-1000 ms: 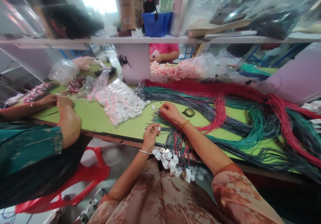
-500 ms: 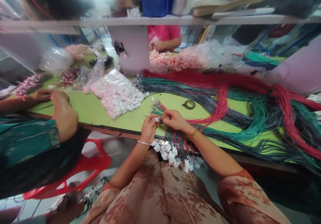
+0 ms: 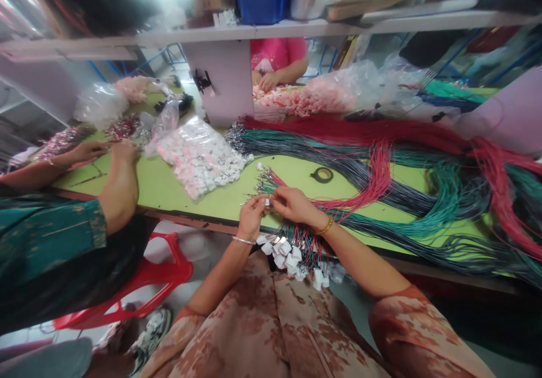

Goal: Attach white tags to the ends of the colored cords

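Observation:
Between the fingertips of my left hand [image 3: 253, 215] is a small white plastic connector [image 3: 267, 202]. My right hand [image 3: 292, 203] is pinched close beside it, at the connector's right; what its fingers grip is too small and hidden to make out. Just beyond my hands, cut wire ends with metal tips [image 3: 265, 181] fan out on the green table. Below my hands, at the table's edge, hangs a bunch of wires ending in white connectors [image 3: 288, 255]. One loose white connector [image 3: 259, 166] lies past the wire tips.
A clear bag of white connectors [image 3: 201, 158] lies left of centre. Black tape [image 3: 322, 175] rests beyond my right hand. Long bundles of red wires [image 3: 351, 131], green wires [image 3: 444, 192] and dark wires [image 3: 339, 163] spread rightward. A co-worker's arm [image 3: 122, 180] is at left, above a red stool [image 3: 169, 271].
My two hands stay together around the white connector, with small finger shifts. The co-worker's hands at left have moved farther over the table. The view has shifted slightly.

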A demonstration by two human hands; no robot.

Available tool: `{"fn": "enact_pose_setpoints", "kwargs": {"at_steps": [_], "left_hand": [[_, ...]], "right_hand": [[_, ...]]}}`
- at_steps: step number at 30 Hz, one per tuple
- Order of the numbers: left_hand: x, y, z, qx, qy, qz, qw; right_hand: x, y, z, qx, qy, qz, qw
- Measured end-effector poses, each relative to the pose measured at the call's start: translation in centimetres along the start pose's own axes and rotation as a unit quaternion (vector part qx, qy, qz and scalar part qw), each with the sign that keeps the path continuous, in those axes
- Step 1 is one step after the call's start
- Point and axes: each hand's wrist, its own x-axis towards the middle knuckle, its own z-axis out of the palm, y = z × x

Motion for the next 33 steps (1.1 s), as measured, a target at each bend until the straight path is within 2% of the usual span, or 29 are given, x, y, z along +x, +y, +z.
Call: {"fn": "enact_pose_setpoints", "kwargs": {"at_steps": [3, 7, 9, 11, 12, 13, 14, 16, 17, 18, 19, 21, 22, 24, 25, 27, 28, 29, 31, 33], "left_hand": [[0.2, 0.1, 0.1, -0.003, 0.008, 0.000, 1.000], [-0.2, 0.5, 0.6, 0.030, -0.006, 0.022, 0.999], [-1.2, 1.0, 1.0, 0.076, 0.010, 0.067, 0.995], [-2.7, 1.4, 1.7, 0.153, 0.021, 0.153, 0.976], [-3.6, 1.4, 2.1, 0.204, 0.003, 0.203, 0.958], [-4.6, 1.3, 2.5, 0.257, -0.043, 0.249, 0.933], [-5.4, 1.0, 2.9, 0.312, -0.116, 0.284, 0.899], [-6.8, 0.2, 3.6, 0.418, -0.281, 0.335, 0.796], [-7.4, -0.4, 3.9, 0.458, -0.337, 0.353, 0.743], [-7.8, -0.9, 4.0, 0.489, -0.365, 0.372, 0.699], [-8.1, -1.3, 4.0, 0.510, -0.371, 0.391, 0.671], [-8.4, -1.6, 3.4, 0.516, -0.354, 0.429, 0.651], [-8.3, -1.3, 2.9, 0.506, -0.342, 0.443, 0.657], [-7.4, -0.2, 1.4, 0.475, -0.301, 0.449, 0.694], [-6.5, 0.6, 0.5, 0.464, -0.260, 0.439, 0.724], [-3.8, 2.7, -1.4, 0.456, -0.126, 0.402, 0.784], [-2.1, 3.8, -2.4, 0.454, -0.052, 0.381, 0.803], [-0.2, 4.8, -3.3, 0.463, 0.006, 0.362, 0.809], [3.4, 6.3, -4.8, 0.532, 0.062, 0.319, 0.782], [6.2, 6.9, -5.7, 0.613, 0.085, 0.275, 0.736]], "right_hand": [[-0.1, -0.2, -0.1, -0.031, -0.012, -0.022, 0.999], [-0.1, -0.4, 0.1, -0.053, -0.005, -0.009, 0.999], [-0.1, -0.4, -0.6, -0.031, -0.012, -0.011, 0.999], [0.2, -0.4, -1.9, 0.024, -0.005, -0.014, 1.000], [0.4, -0.5, -2.6, 0.053, 0.005, -0.010, 0.999], [0.6, -0.7, -3.2, 0.074, 0.012, -0.005, 0.997], [0.9, -0.9, -3.6, 0.086, 0.003, -0.006, 0.996], [1.3, -1.5, -3.3, 0.084, -0.062, -0.034, 0.994], [1.4, -1.8, -2.6, 0.069, -0.106, -0.057, 0.990], [1.4, -2.0, -1.6, 0.044, -0.143, -0.080, 0.985], [1.4, -2.2, -0.4, 0.006, -0.163, -0.096, 0.982], [1.2, -2.2, 2.1, -0.069, -0.166, -0.095, 0.979], [1.1, -2.0, 3.1, -0.094, -0.166, -0.090, 0.977], [0.8, -1.7, 4.6, -0.124, -0.172, -0.082, 0.974], [0.7, -1.5, 5.0, -0.129, -0.170, -0.087, 0.973], [0.4, -1.4, 5.2, -0.128, -0.154, -0.102, 0.974], [0.3, -1.4, 5.1, -0.120, -0.140, -0.106, 0.977], [0.2, -1.4, 4.9, -0.106, -0.124, -0.106, 0.981], [0.1, -1.4, 4.6, -0.060, -0.089, -0.084, 0.991], [0.2, -1.2, 4.4, 0.011, -0.044, -0.054, 0.998]]}}
